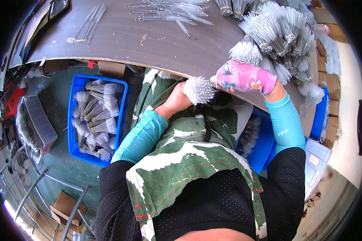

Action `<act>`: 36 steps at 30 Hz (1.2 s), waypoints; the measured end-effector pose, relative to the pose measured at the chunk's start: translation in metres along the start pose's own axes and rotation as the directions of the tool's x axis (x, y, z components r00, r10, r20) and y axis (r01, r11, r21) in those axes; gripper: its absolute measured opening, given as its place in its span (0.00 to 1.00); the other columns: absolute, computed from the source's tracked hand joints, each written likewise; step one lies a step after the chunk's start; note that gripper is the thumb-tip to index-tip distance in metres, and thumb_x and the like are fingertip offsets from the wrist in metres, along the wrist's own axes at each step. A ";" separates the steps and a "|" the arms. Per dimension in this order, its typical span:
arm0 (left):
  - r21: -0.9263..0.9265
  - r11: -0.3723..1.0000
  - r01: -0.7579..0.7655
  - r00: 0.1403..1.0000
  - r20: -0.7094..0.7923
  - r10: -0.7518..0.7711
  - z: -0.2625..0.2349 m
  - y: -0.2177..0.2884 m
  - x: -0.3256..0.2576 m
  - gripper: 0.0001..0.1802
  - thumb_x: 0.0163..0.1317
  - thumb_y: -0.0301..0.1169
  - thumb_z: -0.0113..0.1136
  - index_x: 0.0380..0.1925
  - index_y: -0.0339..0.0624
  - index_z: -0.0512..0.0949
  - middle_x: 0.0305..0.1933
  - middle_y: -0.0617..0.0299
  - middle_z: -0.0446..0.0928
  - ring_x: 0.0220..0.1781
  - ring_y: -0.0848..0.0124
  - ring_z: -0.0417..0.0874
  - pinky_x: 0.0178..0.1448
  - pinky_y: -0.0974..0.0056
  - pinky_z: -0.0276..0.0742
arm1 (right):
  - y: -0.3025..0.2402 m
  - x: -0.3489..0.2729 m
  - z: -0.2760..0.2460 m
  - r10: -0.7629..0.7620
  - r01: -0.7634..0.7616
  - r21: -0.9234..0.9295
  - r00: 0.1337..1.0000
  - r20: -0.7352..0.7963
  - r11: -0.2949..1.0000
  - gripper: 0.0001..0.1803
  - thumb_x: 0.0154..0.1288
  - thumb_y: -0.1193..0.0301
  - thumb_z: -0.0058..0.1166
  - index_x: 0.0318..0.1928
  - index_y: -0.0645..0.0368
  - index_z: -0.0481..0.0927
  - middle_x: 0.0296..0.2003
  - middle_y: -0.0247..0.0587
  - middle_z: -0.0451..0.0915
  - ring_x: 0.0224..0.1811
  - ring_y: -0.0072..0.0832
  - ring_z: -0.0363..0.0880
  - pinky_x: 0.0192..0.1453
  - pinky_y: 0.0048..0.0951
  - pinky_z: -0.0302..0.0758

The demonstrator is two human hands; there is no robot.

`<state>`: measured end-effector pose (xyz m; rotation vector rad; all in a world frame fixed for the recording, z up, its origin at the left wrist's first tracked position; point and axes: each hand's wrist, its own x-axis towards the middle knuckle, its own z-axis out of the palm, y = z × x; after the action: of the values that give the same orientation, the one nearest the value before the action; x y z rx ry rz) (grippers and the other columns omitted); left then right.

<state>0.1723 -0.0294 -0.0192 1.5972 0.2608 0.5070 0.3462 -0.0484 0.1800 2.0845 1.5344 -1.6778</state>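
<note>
Seemingly evening up brush bundle (199,90), clasped in left hand (178,98); cannot tell grip of right hand (247,78); next, likely needs steadying.

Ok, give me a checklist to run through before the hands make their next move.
1. Brush bundle gripped: ok, the left hand closes around it, white tips showing.
2. Band around that bundle: cannot tell, the left hand hides where it would sit.
3. Right hand clear of the bundle: cannot tell, its fingertips are right beside it and contact is unclear.
4. Both hands gloved: not ok, the right wears a pink patterned glove, the left is bare.
5. Table free of loose brushes: not ok, they lie spread near its far edge.
6. Blue crate upright on the floor: ok, with bundles inside.
</note>
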 end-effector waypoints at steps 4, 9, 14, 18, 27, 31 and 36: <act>-0.005 0.999 -0.036 0.999 -0.003 0.036 -0.003 0.007 0.001 0.16 0.54 0.29 0.59 0.45 0.42 0.76 0.46 0.59 0.77 0.49 0.64 0.76 0.55 0.61 0.69 | -0.003 0.001 0.001 0.039 -0.039 -0.005 0.999 -0.003 0.999 0.22 0.63 0.55 0.50 0.28 0.63 0.80 0.19 0.31 0.75 0.18 0.16 0.68 0.25 0.21 0.66; 0.026 0.988 -0.155 0.988 -0.014 0.155 -0.006 0.007 0.004 0.17 0.52 0.32 0.63 0.43 0.42 0.76 0.42 0.58 0.77 0.45 0.62 0.77 0.53 0.60 0.70 | 0.000 0.001 0.004 0.029 -0.028 0.071 1.000 -0.011 0.997 0.25 0.63 0.53 0.48 0.28 0.65 0.80 0.22 0.36 0.79 0.17 0.18 0.72 0.26 0.23 0.69; 0.151 0.888 -0.434 0.874 0.312 0.374 -0.015 0.070 0.005 0.18 0.50 0.40 0.67 0.38 0.43 0.77 0.37 0.60 0.77 0.38 0.68 0.77 0.45 0.65 0.72 | 0.026 -0.028 0.015 -0.253 0.381 0.509 0.918 -0.305 0.772 0.27 0.63 0.47 0.47 0.39 0.61 0.77 0.28 0.31 0.79 0.21 0.11 0.71 0.21 0.11 0.63; -0.520 0.720 0.461 0.877 0.391 -0.279 -0.006 0.059 0.017 0.22 0.47 0.32 0.70 0.43 0.40 0.75 0.39 0.65 0.75 0.45 0.71 0.73 0.53 0.66 0.68 | 0.060 -0.022 0.040 -0.040 0.466 0.750 0.860 -0.509 0.471 0.21 0.63 0.54 0.51 0.44 0.59 0.76 0.29 0.29 0.78 0.23 0.09 0.70 0.20 0.09 0.62; -0.477 0.732 0.487 0.854 0.436 -0.283 -0.009 0.054 0.018 0.35 0.43 0.28 0.71 0.54 0.39 0.68 0.52 0.62 0.72 0.53 0.70 0.72 0.61 0.65 0.64 | 0.046 0.002 0.099 -0.297 0.644 0.263 0.626 -0.721 0.718 0.40 0.45 0.75 0.68 0.60 0.65 0.63 0.53 0.43 0.70 0.54 0.27 0.70 0.59 0.30 0.68; -0.438 0.868 0.235 0.969 0.041 -0.242 0.005 0.045 -0.002 0.34 0.43 0.31 0.71 0.52 0.38 0.69 0.54 0.60 0.72 0.55 0.69 0.72 0.61 0.62 0.66 | 0.040 0.001 0.110 -0.240 0.533 0.142 0.581 -0.778 0.834 0.37 0.43 0.75 0.68 0.56 0.65 0.66 0.50 0.42 0.73 0.53 0.29 0.72 0.57 0.29 0.69; 0.001 0.994 0.112 0.985 -0.129 -0.111 0.006 0.025 -0.003 0.31 0.44 0.31 0.72 0.51 0.38 0.72 0.54 0.62 0.73 0.54 0.74 0.72 0.60 0.65 0.67 | 0.032 0.008 0.121 -0.275 0.502 -0.021 0.437 -0.856 0.864 0.33 0.44 0.76 0.67 0.54 0.64 0.68 0.47 0.40 0.74 0.48 0.28 0.74 0.53 0.29 0.72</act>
<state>0.1696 -0.0386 0.0049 1.5504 0.4482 0.5231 0.2820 -0.1296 0.1088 3.1558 2.3082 -0.8815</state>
